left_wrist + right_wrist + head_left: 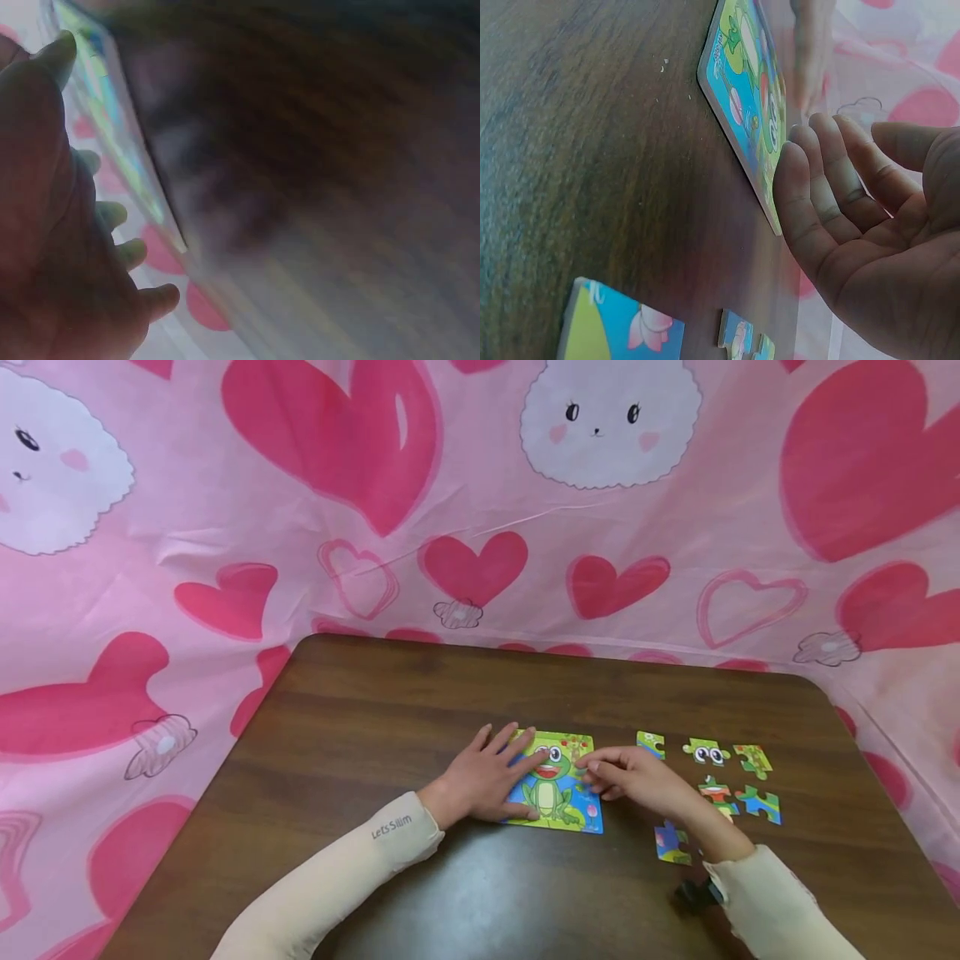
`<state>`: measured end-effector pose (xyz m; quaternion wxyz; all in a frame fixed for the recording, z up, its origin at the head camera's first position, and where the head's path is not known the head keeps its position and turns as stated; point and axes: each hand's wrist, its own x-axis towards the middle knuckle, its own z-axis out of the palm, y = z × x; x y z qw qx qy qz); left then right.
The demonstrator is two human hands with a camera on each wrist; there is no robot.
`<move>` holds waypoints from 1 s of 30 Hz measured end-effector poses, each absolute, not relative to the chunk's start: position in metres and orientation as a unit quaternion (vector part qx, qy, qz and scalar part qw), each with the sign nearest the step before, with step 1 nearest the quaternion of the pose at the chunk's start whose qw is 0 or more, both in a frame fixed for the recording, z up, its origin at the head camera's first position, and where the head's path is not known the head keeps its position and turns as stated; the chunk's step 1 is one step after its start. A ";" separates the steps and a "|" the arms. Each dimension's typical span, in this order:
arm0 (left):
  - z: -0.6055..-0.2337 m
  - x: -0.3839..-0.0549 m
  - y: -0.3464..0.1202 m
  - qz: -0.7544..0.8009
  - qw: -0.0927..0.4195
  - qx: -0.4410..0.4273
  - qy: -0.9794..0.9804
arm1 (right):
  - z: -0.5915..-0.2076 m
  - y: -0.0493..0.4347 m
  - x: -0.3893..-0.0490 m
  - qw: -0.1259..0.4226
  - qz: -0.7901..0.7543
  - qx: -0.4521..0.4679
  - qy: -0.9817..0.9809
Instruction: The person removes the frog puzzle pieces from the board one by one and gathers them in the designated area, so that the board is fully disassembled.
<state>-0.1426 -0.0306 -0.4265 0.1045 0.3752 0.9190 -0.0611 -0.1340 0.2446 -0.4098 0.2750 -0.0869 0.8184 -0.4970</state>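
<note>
A square frog picture board point(553, 797) lies on the table in the head view, a green frog on a blue and green background. My left hand point(483, 781) rests on its left side with fingers spread. In the left wrist view the thumb point(60, 56) lies over the board's surface. Beside the right edge, my right hand point(637, 781) has its fingers loosely bent and holds nothing. The right wrist view shows those fingers point(791, 180) close by a corner of the board point(739, 112), palm in sight.
Several loose jigsaw pieces lie right of the board, among them one with eyes point(707, 753), a blue one point(761, 803) and a corner piece point(670, 845) near the right forearm. The brown table point(390, 693) meets a pink heart-patterned cloth point(480, 635) at the back.
</note>
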 end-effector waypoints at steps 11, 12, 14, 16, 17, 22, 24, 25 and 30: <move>-0.431 -0.144 -0.035 -0.051 0.147 0.375 0.914 | -0.408 0.233 -0.139 0.268 -0.461 -0.103 0.840; -0.430 -0.144 -0.035 -0.051 0.149 0.376 0.913 | -0.408 0.231 -0.139 0.264 -0.456 -0.103 0.844; -0.429 -0.145 -0.035 -0.051 0.151 0.379 0.912 | -0.409 0.229 -0.139 0.255 -0.442 -0.110 0.853; -0.429 -0.145 -0.035 -0.053 0.151 0.380 0.911 | -0.409 0.226 -0.139 0.244 -0.426 -0.114 0.864; -0.428 -0.145 -0.034 -0.054 0.152 0.380 0.911 | -0.410 0.225 -0.139 0.239 -0.418 -0.118 0.868; -0.428 -0.146 -0.032 -0.052 0.152 0.381 0.910 | -0.411 0.219 -0.138 0.212 -0.379 -0.140 0.890; -0.429 -0.146 -0.032 -0.051 0.154 0.382 0.910 | -0.412 0.218 -0.138 0.202 -0.366 -0.147 0.896; -0.429 -0.146 -0.032 -0.051 0.154 0.382 0.910 | -0.412 0.217 -0.138 0.198 -0.361 -0.149 0.899; -0.429 -0.147 -0.032 -0.043 0.152 0.386 0.909 | -0.412 0.212 -0.139 0.189 -0.345 -0.156 0.906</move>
